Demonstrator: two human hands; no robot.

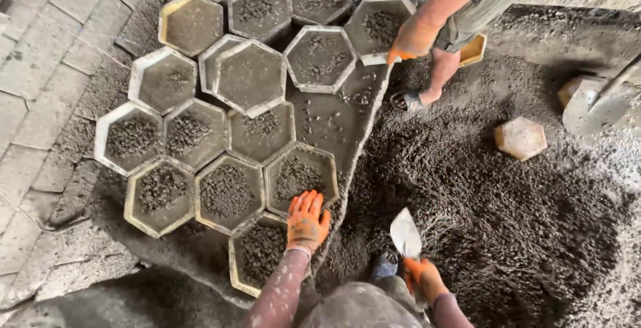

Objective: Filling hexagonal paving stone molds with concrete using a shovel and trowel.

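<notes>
So the left hand (307,222), in an orange glove caked with grey dust, lies flat with fingers spread on the rim where two hexagonal moulds meet: the near mould (259,254) at the bottom of the cluster and the one just above it (300,176). It's pressing down, not gripping anything. The right hand (422,277), same sort of glove, is wrapped tight round the handle of a trowel (406,234), whose pale, pointed blade sticks up and away over the dark gravelly concrete heap (494,194).

The near mould is a shallow six-sided tray with a yellowish rim, smeared grey, holding a loose mound of coarse dark aggregate. It sits on the wet grey slab (327,118) at the edge next to the heap. The rest of the moulds pack together like honeycomb, most with similar gravel piles inside.

Further up, another person's gloved hand (412,39) is on a mould (377,28), probably gripping its edge, hard to tell. A lone tan hexagonal block (520,138) lies out on the heap.
</notes>
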